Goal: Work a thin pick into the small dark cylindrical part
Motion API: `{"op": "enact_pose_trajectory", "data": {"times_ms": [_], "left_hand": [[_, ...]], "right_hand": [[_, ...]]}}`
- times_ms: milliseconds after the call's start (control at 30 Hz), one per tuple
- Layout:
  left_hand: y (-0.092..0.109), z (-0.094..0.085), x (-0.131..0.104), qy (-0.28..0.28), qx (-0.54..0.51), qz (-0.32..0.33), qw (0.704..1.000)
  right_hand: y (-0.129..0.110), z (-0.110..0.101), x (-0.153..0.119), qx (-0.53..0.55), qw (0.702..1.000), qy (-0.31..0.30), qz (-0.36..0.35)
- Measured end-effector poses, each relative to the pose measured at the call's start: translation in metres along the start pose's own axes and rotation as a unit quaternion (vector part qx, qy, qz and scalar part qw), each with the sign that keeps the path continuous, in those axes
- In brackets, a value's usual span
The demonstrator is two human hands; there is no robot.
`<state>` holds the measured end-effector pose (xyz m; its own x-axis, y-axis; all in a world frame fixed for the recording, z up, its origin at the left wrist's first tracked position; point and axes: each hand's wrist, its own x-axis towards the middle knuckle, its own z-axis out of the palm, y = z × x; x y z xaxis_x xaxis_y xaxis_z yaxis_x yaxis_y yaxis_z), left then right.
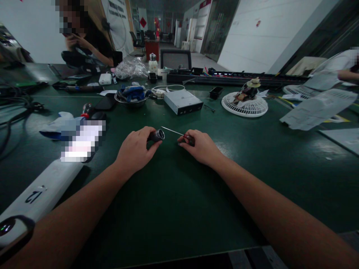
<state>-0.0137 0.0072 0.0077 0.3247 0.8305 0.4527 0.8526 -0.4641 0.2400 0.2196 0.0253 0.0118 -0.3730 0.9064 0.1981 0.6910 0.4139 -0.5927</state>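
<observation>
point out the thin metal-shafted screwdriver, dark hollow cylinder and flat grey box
Thin metal-shafted screwdriver [179,133]: head view, metal shaft.
Dark hollow cylinder [154,136]: head view, side wall.
Flat grey box [183,99]: head view, top face.

The left forearm [84,201] and right forearm [269,198], both bare, are slanting inward from the lower corners, the wrists [220,160] running nearly in line with them. The left hand [136,147] and right hand [201,147] are facing each other, near but apart, backs turned upward. The left fingers [148,130] are arching opposite the thumb [154,148], gripping; the right fingers [193,132] are curling more closely, also gripping
</observation>
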Motion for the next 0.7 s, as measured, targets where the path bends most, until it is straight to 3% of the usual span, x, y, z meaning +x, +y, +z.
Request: {"op": "enact_pose_trajectory", "data": {"times_ms": [267, 400, 500, 700], "left_hand": [[0.004, -0.004, 0.001, 0.000, -0.021, 0.053, 0.998], [0.004, -0.005, 0.001, -0.008, -0.026, 0.082, 0.996], [0.004, -0.004, 0.001, -0.009, -0.030, 0.107, 0.994], [0.005, -0.001, -0.001, -0.030, -0.058, 0.153, 0.986]], "right_hand": [[0.005, -0.002, -0.001, 0.091, 0.995, 0.010, 0.047], [0.000, 0.000, -0.002, 0.256, 0.965, 0.020, 0.062], [-0.011, 0.002, -0.005, 0.325, 0.945, 0.035, 0.032], [-0.022, 0.007, -0.014, 0.241, 0.968, 0.055, -0.045]]}}
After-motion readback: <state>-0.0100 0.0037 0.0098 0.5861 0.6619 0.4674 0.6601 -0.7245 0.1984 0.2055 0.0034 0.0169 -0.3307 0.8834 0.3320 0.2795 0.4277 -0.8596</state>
